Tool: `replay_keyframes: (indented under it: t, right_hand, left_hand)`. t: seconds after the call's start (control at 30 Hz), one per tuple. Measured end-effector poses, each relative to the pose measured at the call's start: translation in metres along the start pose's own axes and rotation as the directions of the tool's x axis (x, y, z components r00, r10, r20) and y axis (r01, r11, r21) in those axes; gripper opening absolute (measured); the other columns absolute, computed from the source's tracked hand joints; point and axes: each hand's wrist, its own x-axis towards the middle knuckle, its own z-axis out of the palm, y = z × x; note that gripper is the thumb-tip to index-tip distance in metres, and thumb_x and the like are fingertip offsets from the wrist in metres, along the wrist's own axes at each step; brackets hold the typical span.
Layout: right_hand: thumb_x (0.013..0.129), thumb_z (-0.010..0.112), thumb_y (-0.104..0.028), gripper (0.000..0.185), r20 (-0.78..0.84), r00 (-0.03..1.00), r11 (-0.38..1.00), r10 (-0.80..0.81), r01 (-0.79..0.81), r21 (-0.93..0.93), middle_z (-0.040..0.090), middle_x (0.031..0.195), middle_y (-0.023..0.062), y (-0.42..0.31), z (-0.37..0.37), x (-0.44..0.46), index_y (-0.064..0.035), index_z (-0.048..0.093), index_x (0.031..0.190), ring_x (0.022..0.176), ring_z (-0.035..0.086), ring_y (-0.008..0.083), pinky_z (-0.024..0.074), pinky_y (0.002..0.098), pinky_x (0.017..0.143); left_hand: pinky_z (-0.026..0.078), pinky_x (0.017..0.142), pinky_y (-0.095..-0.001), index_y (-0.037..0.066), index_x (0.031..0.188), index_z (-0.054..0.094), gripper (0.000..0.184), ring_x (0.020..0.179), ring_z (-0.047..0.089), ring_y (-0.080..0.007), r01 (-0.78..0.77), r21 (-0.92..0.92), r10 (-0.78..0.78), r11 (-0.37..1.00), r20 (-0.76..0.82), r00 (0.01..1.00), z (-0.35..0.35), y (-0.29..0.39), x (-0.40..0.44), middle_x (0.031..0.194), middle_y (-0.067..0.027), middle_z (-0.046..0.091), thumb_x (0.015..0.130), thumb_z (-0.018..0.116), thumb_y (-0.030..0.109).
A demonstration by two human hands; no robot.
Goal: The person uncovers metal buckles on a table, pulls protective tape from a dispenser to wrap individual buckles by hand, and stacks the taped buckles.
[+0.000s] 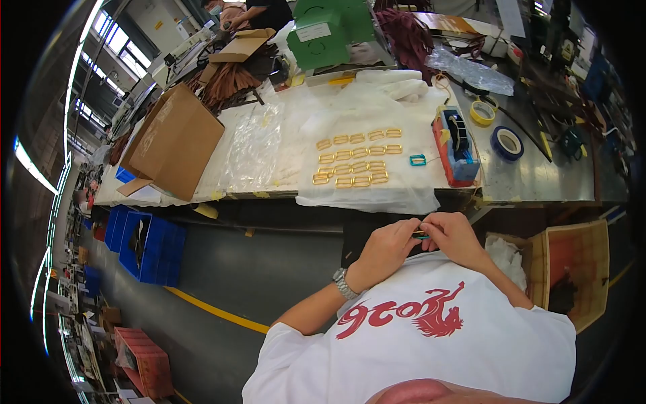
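Observation:
My left hand (pixel 385 250), with a metal watch at its wrist, and my right hand (pixel 455 237) meet close to my chest. Between their pinched fingers is a small buckle (pixel 420 233), gold with a teal part, mostly covered by the fingertips. On the white-covered table (pixel 282 155) in front, several gold buckles (pixel 360 167) lie in rows. A teal-wrapped buckle (pixel 418 160) lies to their right, beside a red and blue tape dispenser (pixel 456 145).
An open cardboard box (pixel 176 145) stands at the table's left. Tape rolls (pixel 507 143) lie right of the dispenser. A green box (pixel 330 34) is at the back. Blue bins (pixel 151 249) and a yellowish crate (pixel 577 269) stand below. People (pixel 252 13) are at the far back left.

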Motion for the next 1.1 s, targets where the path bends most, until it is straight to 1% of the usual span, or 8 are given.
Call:
replay_keyframes:
  t: [0.3,0.4,0.47,0.57,0.87,1.0,1.07,1.1]
  right_hand:
    - [0.111,0.062,-0.011,0.023,0.005,0.997,0.988,0.076,-0.076,0.138,0.077,0.079,0.0100,0.019,0.011,0.014,0.0069,0.074,0.102,0.069,0.074,0.0129,0.0594,0.0294,0.065]
    - [0.111,0.061,-0.012,0.024,0.097,0.990,0.972,0.102,-0.120,0.201,0.077,0.078,0.0091,0.017,0.008,0.026,0.0059,0.074,0.101,0.069,0.073,0.0112,0.0593,0.0282,0.064]
    - [0.112,0.060,-0.013,0.025,0.211,0.973,0.991,0.089,-0.108,0.080,0.076,0.078,0.0082,0.014,0.002,0.037,0.0046,0.073,0.099,0.068,0.073,0.0103,0.0593,0.0270,0.063]
    - [0.113,0.060,-0.014,0.026,0.265,0.959,0.987,0.104,-0.133,0.093,0.077,0.078,0.0077,0.017,0.002,0.044,0.0040,0.073,0.098,0.068,0.073,0.0100,0.0593,0.0264,0.061]
    - [0.112,0.060,-0.013,0.026,0.195,0.979,0.972,0.054,-0.097,0.215,0.077,0.079,0.0087,0.030,0.021,0.039,0.0045,0.074,0.098,0.068,0.074,0.0115,0.0587,0.0278,0.060]
    - [0.111,0.062,-0.012,0.023,0.134,0.988,0.975,0.078,-0.103,0.196,0.076,0.078,0.0075,0.026,0.017,0.022,0.0041,0.073,0.098,0.067,0.073,0.0108,0.0582,0.0260,0.061]
    - [0.110,0.062,-0.012,0.023,0.086,0.996,0.982,0.015,-0.031,0.188,0.076,0.076,0.0079,0.030,0.014,0.015,0.0045,0.073,0.098,0.064,0.072,0.0107,0.0580,0.0263,0.061]
    - [0.110,0.062,-0.012,0.023,0.085,0.996,0.980,0.024,-0.041,0.197,0.076,0.076,0.0079,0.033,0.011,0.012,0.0045,0.073,0.098,0.064,0.072,0.0107,0.0580,0.0263,0.061]
  left_hand:
    - [0.061,0.078,-0.0423,0.002,0.127,0.066,0.038,0.093,0.075,-0.0369,0.061,-0.046,-0.059,0.997,0.046,0.997,-0.007,-0.012,-0.002,0.110,-0.0172,0.076,0.092,0.081,0.007]
    - [0.060,0.077,-0.0420,0.001,0.127,0.066,0.039,0.091,0.075,-0.0365,0.078,-0.038,-0.077,0.996,0.045,0.996,-0.011,-0.017,-0.003,0.109,-0.0172,0.076,0.092,0.081,0.007]
    - [0.060,0.076,-0.0419,0.001,0.127,0.066,0.040,0.090,0.074,-0.0361,0.088,-0.029,-0.087,0.996,0.050,0.995,-0.012,-0.018,-0.005,0.109,-0.0172,0.076,0.092,0.082,0.008]
    - [0.059,0.074,-0.0416,0.000,0.127,0.066,0.040,0.087,0.074,-0.0353,0.109,-0.022,-0.107,0.994,0.048,0.993,-0.013,-0.017,-0.007,0.107,-0.0174,0.075,0.091,0.082,0.008]
    - [0.059,0.071,-0.0392,0.002,0.128,0.068,0.041,0.082,0.075,-0.0318,0.162,0.024,-0.163,0.986,0.068,0.984,-0.016,-0.017,-0.011,0.102,-0.0176,0.075,0.091,0.083,0.006]
    - [0.060,0.074,-0.0436,0.001,0.127,0.067,0.040,0.088,0.075,-0.0368,0.202,0.023,-0.201,0.979,0.257,0.945,-0.016,-0.009,-0.002,0.103,-0.0171,0.075,0.091,0.082,0.007]
    - [0.060,0.072,-0.0375,0.002,0.127,0.070,0.039,0.082,0.075,-0.0296,0.126,0.074,-0.137,0.989,0.167,0.976,-0.008,-0.006,0.001,0.105,-0.0147,0.077,0.090,0.083,0.004]
    - [0.060,0.072,-0.0375,0.002,0.127,0.070,0.039,0.082,0.075,-0.0296,0.130,0.071,-0.140,0.989,0.179,0.974,-0.005,-0.004,0.003,0.105,-0.0147,0.077,0.090,0.083,0.004]
